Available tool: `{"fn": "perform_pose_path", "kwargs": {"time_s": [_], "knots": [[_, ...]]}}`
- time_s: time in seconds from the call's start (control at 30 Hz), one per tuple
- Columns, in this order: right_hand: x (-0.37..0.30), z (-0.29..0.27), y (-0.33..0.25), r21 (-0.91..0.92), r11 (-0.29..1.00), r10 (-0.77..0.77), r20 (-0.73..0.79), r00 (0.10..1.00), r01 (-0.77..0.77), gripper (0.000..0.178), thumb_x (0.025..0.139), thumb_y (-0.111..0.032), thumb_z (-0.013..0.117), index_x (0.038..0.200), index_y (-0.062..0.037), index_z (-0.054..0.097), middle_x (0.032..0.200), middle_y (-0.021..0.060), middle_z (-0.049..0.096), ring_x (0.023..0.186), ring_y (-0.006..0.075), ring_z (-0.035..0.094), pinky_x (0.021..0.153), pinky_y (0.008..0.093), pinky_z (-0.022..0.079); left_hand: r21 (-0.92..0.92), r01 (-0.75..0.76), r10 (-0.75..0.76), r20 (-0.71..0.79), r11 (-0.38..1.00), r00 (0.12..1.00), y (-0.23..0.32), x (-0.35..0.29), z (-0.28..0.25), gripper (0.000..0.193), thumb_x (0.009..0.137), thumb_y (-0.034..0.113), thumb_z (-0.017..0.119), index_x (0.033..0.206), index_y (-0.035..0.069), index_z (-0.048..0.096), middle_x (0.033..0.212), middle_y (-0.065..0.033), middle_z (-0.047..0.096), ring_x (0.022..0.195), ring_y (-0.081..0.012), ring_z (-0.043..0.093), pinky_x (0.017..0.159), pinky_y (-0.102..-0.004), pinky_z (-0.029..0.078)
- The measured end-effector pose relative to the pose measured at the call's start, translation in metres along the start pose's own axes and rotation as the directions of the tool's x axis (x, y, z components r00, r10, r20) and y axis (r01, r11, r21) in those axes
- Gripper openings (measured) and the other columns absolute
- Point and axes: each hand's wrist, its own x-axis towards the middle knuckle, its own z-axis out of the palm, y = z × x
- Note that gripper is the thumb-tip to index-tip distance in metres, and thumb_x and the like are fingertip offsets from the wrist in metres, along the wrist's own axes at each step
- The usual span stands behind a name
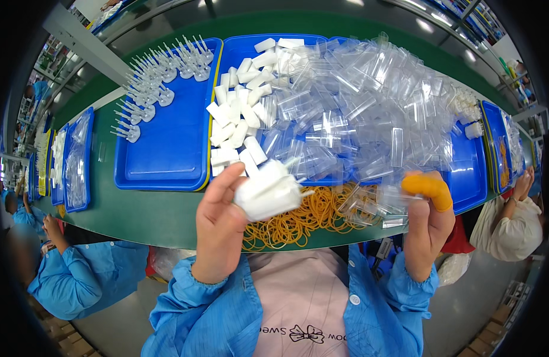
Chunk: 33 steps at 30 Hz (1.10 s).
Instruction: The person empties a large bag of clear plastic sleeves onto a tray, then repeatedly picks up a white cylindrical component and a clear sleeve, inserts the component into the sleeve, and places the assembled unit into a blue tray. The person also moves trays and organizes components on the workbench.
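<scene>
My left hand (pixel 221 223) is closed around a white plastic piece (pixel 267 193), blurred by motion, with thin prongs at its right end. My right hand (pixel 428 223), an orange cover on its index finger, pinches what looks like a clear plastic sleeve (pixel 394 195) between finger and thumb. Beyond both hands, a heap of clear plastic sleeves (pixel 369 113) covers much of the blue trays. White blocks (pixel 235 110) are piled at the heap's left side. Between my hands, yellow-brown rubber bands (pixel 310 217) lie on the green table.
The blue tray (pixel 167 149) at left holds rows of white pronged pieces (pixel 161 68). Another blue tray (pixel 468 172) stands at right with small white parts (pixel 465 106). Co-workers sit on both sides, a blue sleeve (pixel 72 279) at left and a pale sleeve (pixel 506 229) at right.
</scene>
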Motion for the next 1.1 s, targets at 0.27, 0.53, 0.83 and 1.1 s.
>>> {"fn": "perform_pose_path", "kwargs": {"time_s": [0.27, 0.53, 0.83, 1.1], "knots": [[-0.009, 0.024, 0.0, 0.353, 0.935, 0.059, -0.074, 0.996, -0.029, 0.033, 0.076, -0.001, 0.058, 0.11, 0.001, 0.057, 0.103, 0.0117, 0.055, 0.089, 0.0197, 0.056, 0.087, 0.0356, 0.046, 0.39, -0.294, 0.163, 0.334, 0.873, 0.928, -0.011, -0.015, 0.009, 0.059, 0.074, 0.0, 0.068, 0.13, -0.002, 0.049, 0.117, -0.0133, 0.047, 0.108, -0.021, 0.055, 0.094, -0.0314, 0.047], [-0.011, 0.018, -0.002, 0.366, 0.93, 0.063, -0.062, 0.996, -0.036, 0.036, 0.081, 0.0, 0.062, 0.116, 0.0055, 0.056, 0.107, 0.0153, 0.057, 0.091, 0.0244, 0.063, 0.085, 0.0357, 0.051, 0.527, -0.402, 0.204, 0.395, 0.749, 0.896, -0.007, -0.017, 0.016, 0.051, 0.071, 0.005, 0.072, 0.121, -0.002, 0.06, 0.109, -0.014, 0.051, 0.096, -0.0224, 0.055, 0.083, -0.0322, 0.046], [-0.012, 0.021, -0.005, 0.418, 0.895, 0.13, 0.095, 0.987, -0.158, 0.033, 0.082, -0.004, 0.067, 0.112, 0.0076, 0.059, 0.103, 0.0142, 0.058, 0.093, 0.0238, 0.064, 0.083, 0.0327, 0.052, 0.567, -0.531, 0.239, 0.51, 0.63, 0.827, -0.002, -0.013, 0.021, 0.049, 0.07, 0.001, 0.07, 0.119, -0.002, 0.061, 0.107, -0.0133, 0.05, 0.091, -0.0207, 0.056, 0.077, -0.03, 0.047], [-0.015, 0.028, -0.005, 0.368, 0.925, 0.099, -0.002, 0.995, -0.092, 0.033, 0.076, 0.001, 0.057, 0.109, 0.0032, 0.057, 0.1, 0.0139, 0.057, 0.084, 0.0243, 0.065, 0.076, 0.0354, 0.055, 0.556, -0.521, 0.186, 0.548, 0.647, 0.816, -0.001, -0.011, 0.024, 0.046, 0.072, -0.002, 0.066, 0.117, -0.001, 0.063, 0.106, -0.0116, 0.045, 0.09, -0.0191, 0.056, 0.077, -0.0291, 0.049]]}}
